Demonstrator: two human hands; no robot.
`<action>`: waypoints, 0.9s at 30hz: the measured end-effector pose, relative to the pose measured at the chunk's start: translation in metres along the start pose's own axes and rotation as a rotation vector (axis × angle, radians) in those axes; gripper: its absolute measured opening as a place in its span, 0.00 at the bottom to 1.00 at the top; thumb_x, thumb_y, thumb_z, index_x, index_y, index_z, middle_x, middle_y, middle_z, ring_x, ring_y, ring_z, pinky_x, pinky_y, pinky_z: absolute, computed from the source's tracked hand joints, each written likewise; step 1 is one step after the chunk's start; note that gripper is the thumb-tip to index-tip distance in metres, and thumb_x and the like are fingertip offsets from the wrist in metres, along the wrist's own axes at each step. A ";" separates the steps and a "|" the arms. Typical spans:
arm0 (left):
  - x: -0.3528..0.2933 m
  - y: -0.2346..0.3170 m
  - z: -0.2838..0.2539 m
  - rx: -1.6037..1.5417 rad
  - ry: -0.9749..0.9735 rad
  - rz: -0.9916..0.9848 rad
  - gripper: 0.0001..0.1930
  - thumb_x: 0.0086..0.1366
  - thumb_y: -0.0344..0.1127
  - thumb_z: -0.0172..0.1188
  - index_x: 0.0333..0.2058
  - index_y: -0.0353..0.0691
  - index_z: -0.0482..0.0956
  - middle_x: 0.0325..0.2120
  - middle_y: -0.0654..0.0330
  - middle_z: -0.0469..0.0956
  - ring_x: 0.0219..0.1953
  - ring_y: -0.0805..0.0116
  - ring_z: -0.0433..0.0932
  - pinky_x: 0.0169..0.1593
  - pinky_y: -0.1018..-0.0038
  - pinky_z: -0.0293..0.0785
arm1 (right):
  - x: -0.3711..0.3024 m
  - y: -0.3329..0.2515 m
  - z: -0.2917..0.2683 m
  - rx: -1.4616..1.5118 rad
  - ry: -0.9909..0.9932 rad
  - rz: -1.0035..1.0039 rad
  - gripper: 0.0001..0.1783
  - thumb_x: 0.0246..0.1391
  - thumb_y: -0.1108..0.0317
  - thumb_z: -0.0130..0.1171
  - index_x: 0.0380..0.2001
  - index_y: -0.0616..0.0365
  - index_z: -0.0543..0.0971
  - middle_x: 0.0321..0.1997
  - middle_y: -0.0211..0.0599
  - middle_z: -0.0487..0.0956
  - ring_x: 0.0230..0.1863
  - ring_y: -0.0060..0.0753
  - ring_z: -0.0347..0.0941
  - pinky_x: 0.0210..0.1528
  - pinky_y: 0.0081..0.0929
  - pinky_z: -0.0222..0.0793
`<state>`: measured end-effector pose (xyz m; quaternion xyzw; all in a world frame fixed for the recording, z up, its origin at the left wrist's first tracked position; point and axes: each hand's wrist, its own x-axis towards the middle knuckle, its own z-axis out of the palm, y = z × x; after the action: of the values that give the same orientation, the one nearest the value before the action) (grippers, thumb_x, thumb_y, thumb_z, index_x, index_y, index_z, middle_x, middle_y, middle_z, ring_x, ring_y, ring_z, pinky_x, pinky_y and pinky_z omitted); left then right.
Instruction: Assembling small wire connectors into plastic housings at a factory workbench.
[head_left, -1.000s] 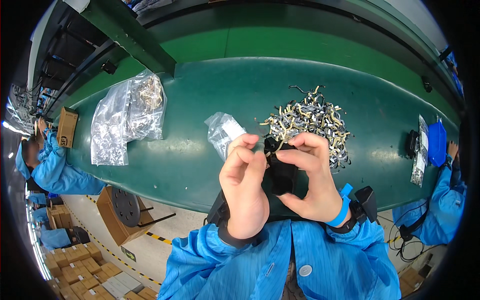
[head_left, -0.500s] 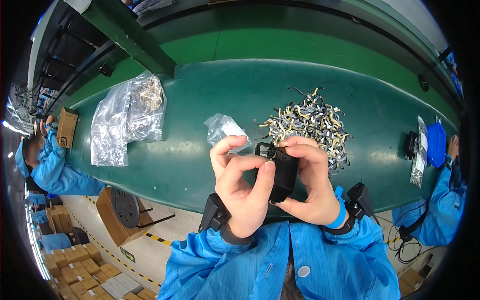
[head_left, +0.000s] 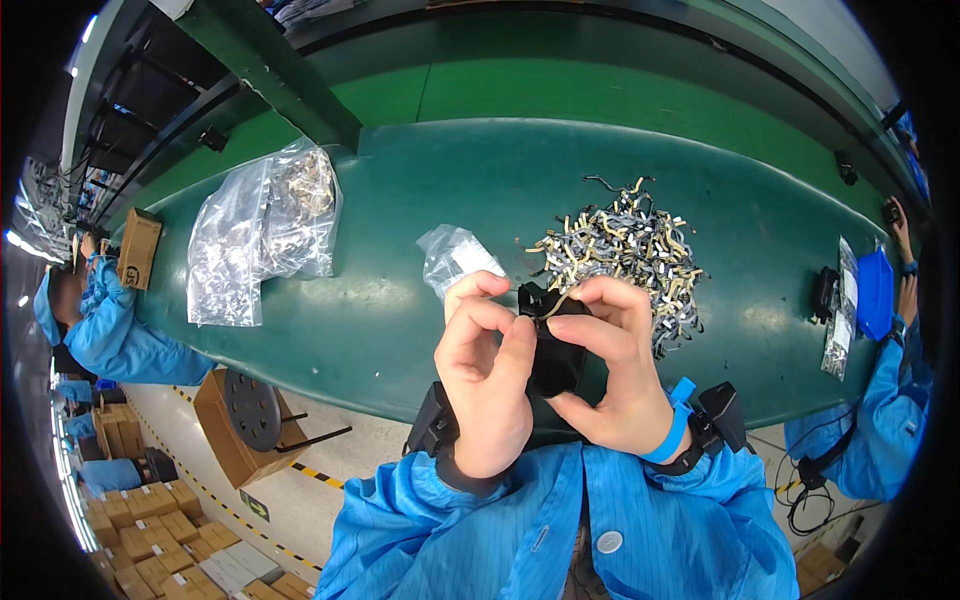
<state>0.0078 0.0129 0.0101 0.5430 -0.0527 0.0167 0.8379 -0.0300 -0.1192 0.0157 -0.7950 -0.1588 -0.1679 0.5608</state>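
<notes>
Above the near edge of the table, a small black box-shaped case [head_left: 557,368] is held between my two hands. My left hand [head_left: 487,390] is closed on its left side, with the thumb and index fingertip together at its top left corner. My right hand [head_left: 628,385] wraps the right side, thumb low and fingers bent over the top. A short, thin, pale cable [head_left: 561,302] curves over the top end beside my right fingertips; its ends are hidden. Just beyond the case lies a heap of short black, white and yellowish cables [head_left: 630,255].
A small clear bag [head_left: 455,258] lies beyond my left hand. Larger clear bags of parts [head_left: 262,235] sit at the left on the green table [head_left: 400,180]. At the right are a blue bin [head_left: 873,290] and a flat bag [head_left: 842,310]. Co-workers sit at both ends.
The case has tilted between my hands. My right index finger has bent across its top, and the pale cable now shows there. My left hand has shifted slightly right.
</notes>
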 end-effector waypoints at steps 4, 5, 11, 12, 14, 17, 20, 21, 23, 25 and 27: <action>0.002 -0.003 -0.008 0.191 -0.028 0.196 0.06 0.56 0.23 0.61 0.26 0.40 0.73 0.48 0.56 0.67 0.52 0.65 0.64 0.58 0.67 0.57 | 0.000 -0.001 -0.002 -0.080 -0.030 -0.017 0.42 0.32 0.82 0.67 0.56 0.47 0.70 0.56 0.44 0.58 0.54 0.45 0.66 0.56 0.37 0.67; 0.003 -0.002 -0.009 0.288 -0.050 0.301 0.05 0.55 0.24 0.62 0.26 0.40 0.74 0.48 0.55 0.66 0.52 0.63 0.64 0.58 0.66 0.57 | 0.001 -0.001 -0.002 -0.089 -0.035 -0.026 0.42 0.32 0.81 0.68 0.56 0.47 0.69 0.56 0.44 0.58 0.54 0.46 0.66 0.56 0.37 0.67; 0.004 0.007 -0.012 0.570 -0.074 0.501 0.04 0.53 0.27 0.64 0.27 0.40 0.77 0.49 0.54 0.65 0.54 0.59 0.63 0.58 0.64 0.57 | -0.002 0.002 0.000 0.181 -0.017 0.038 0.42 0.34 0.77 0.70 0.57 0.52 0.67 0.57 0.46 0.61 0.58 0.48 0.62 0.59 0.39 0.63; 0.005 0.008 -0.012 0.578 -0.078 0.482 0.04 0.53 0.27 0.64 0.27 0.40 0.78 0.49 0.54 0.65 0.54 0.59 0.63 0.59 0.64 0.57 | -0.002 0.003 0.001 0.183 -0.017 0.037 0.42 0.34 0.77 0.70 0.57 0.52 0.67 0.57 0.46 0.61 0.58 0.48 0.62 0.59 0.39 0.63; 0.004 0.006 -0.011 0.509 -0.073 0.422 0.03 0.54 0.26 0.64 0.27 0.40 0.78 0.49 0.53 0.65 0.54 0.60 0.64 0.58 0.64 0.57 | -0.002 0.005 0.002 0.215 0.020 0.015 0.41 0.35 0.77 0.70 0.57 0.52 0.66 0.57 0.47 0.61 0.60 0.49 0.60 0.60 0.40 0.61; 0.000 0.006 -0.006 0.262 -0.077 0.222 0.02 0.57 0.26 0.62 0.28 0.38 0.77 0.50 0.54 0.65 0.54 0.63 0.64 0.58 0.66 0.57 | -0.003 0.006 0.004 0.255 0.032 0.025 0.41 0.35 0.76 0.69 0.57 0.52 0.66 0.58 0.47 0.61 0.59 0.49 0.60 0.60 0.41 0.61; -0.005 0.004 -0.003 -0.027 -0.103 0.023 0.03 0.62 0.27 0.59 0.29 0.37 0.76 0.51 0.56 0.65 0.53 0.69 0.65 0.58 0.69 0.59 | -0.002 0.003 0.003 0.211 0.042 0.023 0.41 0.35 0.76 0.69 0.57 0.52 0.66 0.57 0.48 0.61 0.59 0.48 0.61 0.60 0.40 0.62; -0.006 0.006 -0.001 -0.131 -0.093 -0.069 0.04 0.63 0.28 0.59 0.29 0.37 0.75 0.51 0.58 0.66 0.51 0.70 0.66 0.57 0.71 0.60 | -0.002 0.004 0.003 0.212 0.043 0.023 0.41 0.35 0.76 0.69 0.57 0.52 0.66 0.57 0.48 0.61 0.59 0.48 0.61 0.60 0.40 0.62; -0.006 0.009 0.002 -0.236 -0.082 -0.162 0.05 0.64 0.29 0.59 0.29 0.37 0.75 0.51 0.59 0.66 0.50 0.71 0.68 0.56 0.73 0.61 | -0.002 0.004 0.003 0.177 0.039 0.009 0.40 0.36 0.77 0.68 0.57 0.52 0.66 0.57 0.47 0.60 0.58 0.48 0.62 0.59 0.39 0.63; -0.006 0.014 0.004 -0.310 -0.052 -0.241 0.07 0.65 0.31 0.58 0.28 0.38 0.74 0.50 0.63 0.67 0.45 0.75 0.69 0.51 0.76 0.63 | -0.002 0.002 0.003 0.150 0.035 -0.001 0.40 0.36 0.77 0.68 0.57 0.51 0.67 0.57 0.47 0.59 0.58 0.47 0.63 0.59 0.39 0.64; -0.006 0.015 0.003 -0.280 -0.045 -0.242 0.08 0.65 0.34 0.57 0.28 0.39 0.72 0.49 0.63 0.69 0.44 0.75 0.69 0.50 0.75 0.64 | 0.000 0.000 0.002 0.123 0.030 -0.011 0.39 0.36 0.78 0.67 0.57 0.50 0.68 0.57 0.46 0.58 0.57 0.47 0.64 0.58 0.39 0.65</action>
<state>0.0000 0.0165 0.0239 0.4237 -0.0076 -0.1039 0.8998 -0.0301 -0.1171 0.0150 -0.7557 -0.1647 -0.1728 0.6099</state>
